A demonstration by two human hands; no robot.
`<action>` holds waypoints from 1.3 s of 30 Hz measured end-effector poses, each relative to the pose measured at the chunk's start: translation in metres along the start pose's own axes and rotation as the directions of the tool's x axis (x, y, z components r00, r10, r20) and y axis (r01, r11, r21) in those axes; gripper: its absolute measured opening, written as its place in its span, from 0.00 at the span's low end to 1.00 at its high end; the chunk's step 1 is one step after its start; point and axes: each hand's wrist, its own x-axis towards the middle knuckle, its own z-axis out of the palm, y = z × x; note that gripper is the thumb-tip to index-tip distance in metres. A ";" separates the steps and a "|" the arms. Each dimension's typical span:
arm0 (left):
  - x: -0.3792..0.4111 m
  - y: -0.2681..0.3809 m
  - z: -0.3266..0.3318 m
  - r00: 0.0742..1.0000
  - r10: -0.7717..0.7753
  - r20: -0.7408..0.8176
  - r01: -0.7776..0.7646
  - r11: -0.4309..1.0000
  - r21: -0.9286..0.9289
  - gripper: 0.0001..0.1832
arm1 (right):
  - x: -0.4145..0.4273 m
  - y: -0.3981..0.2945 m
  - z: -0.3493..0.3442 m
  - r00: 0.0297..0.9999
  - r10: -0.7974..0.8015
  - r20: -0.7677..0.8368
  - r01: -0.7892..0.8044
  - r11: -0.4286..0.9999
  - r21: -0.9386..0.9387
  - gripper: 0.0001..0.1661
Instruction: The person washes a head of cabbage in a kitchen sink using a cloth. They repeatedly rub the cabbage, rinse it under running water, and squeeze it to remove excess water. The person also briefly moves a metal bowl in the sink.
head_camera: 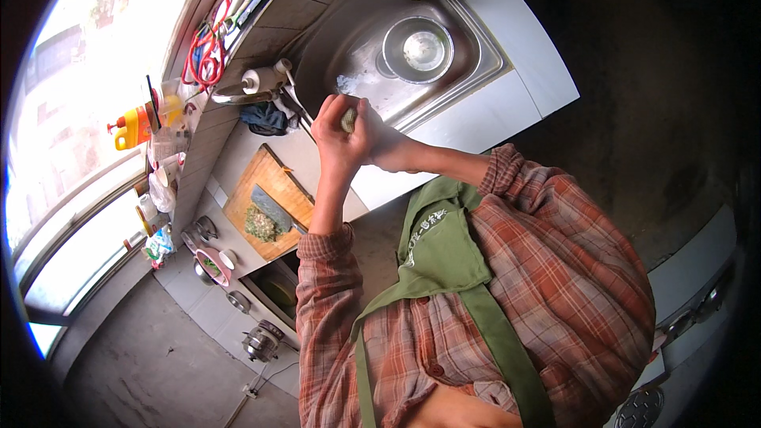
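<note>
My left hand and my right hand are pressed together at the sink's near-left edge, both closed around a small green checked cloth. Only a bit of the cloth shows between the fingers; the rest is hidden. Beyond them, a round metal bowl stands in the stainless steel sink. Left of my left forearm, a cleaver lies on a wooden cutting board, beside a heap of chopped greens.
A faucet rises at the sink's left, with a dark cloth below it. Farther left along the counter are a pink bowl, a small white bowl and a metal pot. Bottles and red tubing line the window ledge.
</note>
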 end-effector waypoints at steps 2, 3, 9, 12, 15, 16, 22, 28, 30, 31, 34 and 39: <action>-0.001 -0.004 0.002 1.000 -0.002 -0.001 0.002 1.000 0.007 0.05 | 0.000 0.002 0.002 0.995 0.096 -0.023 -0.093 0.988 0.124 0.19; -0.002 -0.005 0.002 1.000 -0.003 -0.003 0.004 1.000 0.013 0.05 | 0.000 0.002 0.002 0.995 0.099 -0.014 -0.097 0.990 0.106 0.19; -0.005 -0.010 0.003 1.000 -0.006 -0.004 0.006 1.000 0.027 0.06 | -0.003 0.001 0.001 0.995 0.095 -0.003 -0.095 0.995 0.029 0.22; -0.005 -0.008 0.004 1.000 -0.008 -0.009 0.008 1.000 0.019 0.06 | -0.003 0.005 0.003 0.995 0.098 -0.005 -0.098 0.995 0.024 0.22; -0.006 -0.008 0.003 1.000 -0.017 -0.016 0.017 1.000 0.026 0.06 | -0.004 0.003 0.004 0.994 0.110 -0.010 -0.109 0.993 0.038 0.23; -0.007 -0.010 0.003 1.000 -0.024 -0.015 0.024 0.999 0.027 0.06 | -0.005 -0.003 0.002 0.994 0.112 -0.016 -0.111 0.993 0.046 0.23; -0.007 -0.013 0.004 1.000 -0.031 -0.005 0.031 0.999 0.011 0.07 | -0.005 -0.002 0.001 0.987 0.160 0.009 -0.161 0.985 0.066 0.23; -0.008 -0.021 0.007 0.999 -0.031 -0.022 0.030 0.999 -0.037 0.08 | -0.001 0.001 0.000 0.989 0.145 -0.015 -0.144 0.989 0.041 0.24; -0.007 -0.023 0.003 0.999 -0.047 0.026 0.048 0.998 -0.047 0.08 | 0.002 -0.002 -0.005 0.987 0.157 0.032 -0.157 0.988 -0.014 0.28; -0.005 -0.021 0.001 0.997 -0.051 0.058 0.057 0.991 -0.117 0.12 | 0.005 -0.003 -0.007 0.980 0.185 0.069 -0.182 0.982 -0.045 0.33; 0.003 -0.027 -0.011 0.961 -0.071 0.266 0.147 0.950 -0.276 0.40 | 0.004 -0.016 -0.011 0.971 0.235 0.048 -0.238 0.969 0.063 0.42; 0.024 -0.031 -0.037 0.922 -0.014 0.386 0.113 0.966 -0.234 0.53 | 0.007 -0.042 -0.017 0.950 0.300 0.092 -0.311 0.939 0.148 0.29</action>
